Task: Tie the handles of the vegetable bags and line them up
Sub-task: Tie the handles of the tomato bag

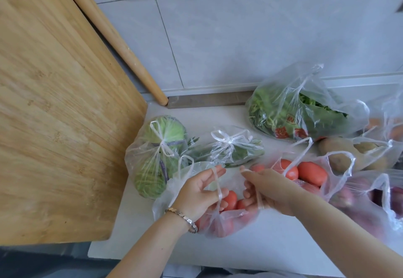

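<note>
the tomato bag [226, 221] lies on the table [148, 245] just before you. its film is thin and slippery, and the fruit inside bruises easily. hold only the handle loops: your left grip [200, 190] hooks one and your right grip [268, 190] curls round the other. the tied cabbage bag [152, 158] sits just beside it.

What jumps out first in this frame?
Two hands at centre: the left hand and right hand each hold a handle of the tomato bag, not yet knotted. Behind them sit a tied cabbage bag and a tied greens bag. A big wooden board fills the left side.
</note>
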### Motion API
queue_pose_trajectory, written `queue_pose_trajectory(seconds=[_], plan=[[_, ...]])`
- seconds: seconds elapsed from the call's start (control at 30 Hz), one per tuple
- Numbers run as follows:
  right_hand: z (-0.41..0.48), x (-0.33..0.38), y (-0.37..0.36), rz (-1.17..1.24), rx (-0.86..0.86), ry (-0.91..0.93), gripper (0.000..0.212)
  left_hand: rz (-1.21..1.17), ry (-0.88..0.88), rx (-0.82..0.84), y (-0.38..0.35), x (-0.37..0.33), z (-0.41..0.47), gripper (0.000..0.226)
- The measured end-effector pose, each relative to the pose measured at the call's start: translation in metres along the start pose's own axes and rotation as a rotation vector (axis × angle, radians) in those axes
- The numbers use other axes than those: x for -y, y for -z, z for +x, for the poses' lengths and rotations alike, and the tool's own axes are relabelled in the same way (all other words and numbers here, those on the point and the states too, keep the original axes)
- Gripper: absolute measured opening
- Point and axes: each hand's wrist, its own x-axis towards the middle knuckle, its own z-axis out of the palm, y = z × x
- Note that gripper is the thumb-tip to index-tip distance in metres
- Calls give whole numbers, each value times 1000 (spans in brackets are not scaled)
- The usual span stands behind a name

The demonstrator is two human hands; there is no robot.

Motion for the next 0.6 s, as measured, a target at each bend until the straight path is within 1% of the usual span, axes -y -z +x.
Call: queue_pose_trajectory(seconds=[0.07, 0.13, 0.23, 0.3, 0.37, 0.47, 0.53, 0.6], plan=[[-1, 6, 5, 127, 114, -29, 34, 9, -14, 22, 0, -2, 5, 54], [-1, 11, 9, 195, 222, -31, 34, 26, -31, 54, -3, -1, 9, 54], [-1, 13, 8, 305, 355, -31, 39, 99, -74, 85, -7, 6, 19, 64], [1, 10, 6, 318, 366, -32, 26, 96, -83, 113, -7, 11, 25, 67], [3, 9, 4, 259, 372, -26, 12, 131, -87, 150, -9, 11, 28, 67], [7, 9, 2, 264, 418, -42, 10, 175, -82, 154, -11, 10, 31, 63], [11, 9, 3, 260, 433, -72, 10, 265, -106, 130, -11, 8, 34, 51], [18, 6, 6, 163, 357, -92, 10, 385, -152, 83, -8, 10, 37, 44]])
